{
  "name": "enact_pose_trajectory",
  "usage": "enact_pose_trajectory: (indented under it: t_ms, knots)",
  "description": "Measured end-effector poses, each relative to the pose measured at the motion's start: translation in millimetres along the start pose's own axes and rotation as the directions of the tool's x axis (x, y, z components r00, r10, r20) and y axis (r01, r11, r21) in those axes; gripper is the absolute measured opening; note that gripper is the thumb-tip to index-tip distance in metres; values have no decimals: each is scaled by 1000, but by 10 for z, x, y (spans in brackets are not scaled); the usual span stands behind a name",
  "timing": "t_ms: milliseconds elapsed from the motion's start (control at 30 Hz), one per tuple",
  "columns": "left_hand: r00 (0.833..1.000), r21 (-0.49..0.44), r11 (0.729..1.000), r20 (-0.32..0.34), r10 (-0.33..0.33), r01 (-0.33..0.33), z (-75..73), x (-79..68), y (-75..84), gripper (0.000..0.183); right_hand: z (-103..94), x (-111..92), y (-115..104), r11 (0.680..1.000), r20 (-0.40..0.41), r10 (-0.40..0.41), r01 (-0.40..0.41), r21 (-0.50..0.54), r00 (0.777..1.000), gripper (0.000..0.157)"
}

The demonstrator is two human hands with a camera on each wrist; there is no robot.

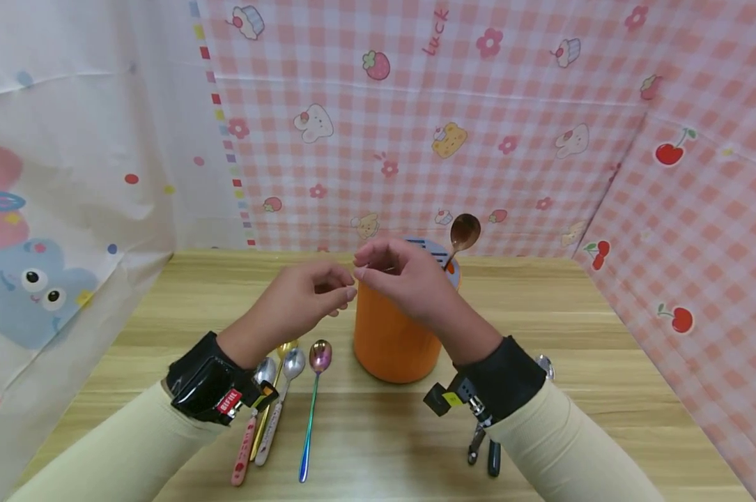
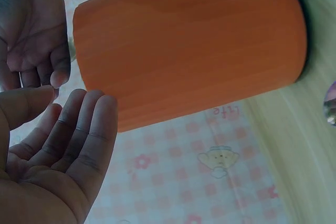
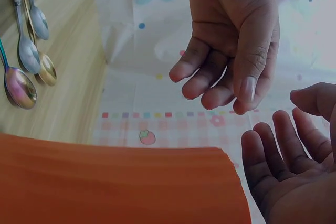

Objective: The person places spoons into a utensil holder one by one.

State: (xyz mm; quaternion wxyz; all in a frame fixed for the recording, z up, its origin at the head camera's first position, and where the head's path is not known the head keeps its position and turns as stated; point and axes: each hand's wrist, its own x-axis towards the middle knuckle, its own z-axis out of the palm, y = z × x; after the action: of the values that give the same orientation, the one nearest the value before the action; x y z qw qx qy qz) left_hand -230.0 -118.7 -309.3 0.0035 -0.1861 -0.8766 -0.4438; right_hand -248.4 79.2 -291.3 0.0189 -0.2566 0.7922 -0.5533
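Both hands hang in front of and over an orange canister (image 1: 398, 345), fingertips close together. My left hand (image 1: 299, 300) is left of the canister, fingers loosely bent, with nothing in it. My right hand (image 1: 409, 282) is in front of the canister's upper part, fingers relaxed and the palm bare in the right wrist view. A copper-coloured spoon (image 1: 465, 231) stands bowl up at the canister's top; its lower end is hidden. Below the left hand lie a rainbow-coloured spoon (image 1: 320, 355), a gold spoon (image 3: 46, 69), a white-handled spoon (image 1: 294, 362) and a pink-handled spoon (image 1: 244, 450).
Under the right forearm lie partly hidden utensils: a dark handle (image 1: 494, 458) and a silver end (image 1: 545, 365). The wooden tabletop (image 1: 378, 446) meets a pink checked cloth (image 1: 384, 139) at the back and right. A white printed cloth (image 1: 120, 230) hangs at left.
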Motion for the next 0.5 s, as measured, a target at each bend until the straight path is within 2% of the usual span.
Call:
enact_pose_trajectory:
  t_ms: [100,300,500]
  knots:
    - [1000,3,1000,7,-19,19,16,-69,-46,10,58,-31,5,1000,30,-1,1,-24,1000,15]
    - [995,33,994,16,-101,100,65,-207,-199,13,199,-93,41,998,92,-13,18,-56,996,16]
    - [989,2,989,22,-147,147,162,-352,-411,14,363,-159,138,997,135,-1,11,-71,991,17]
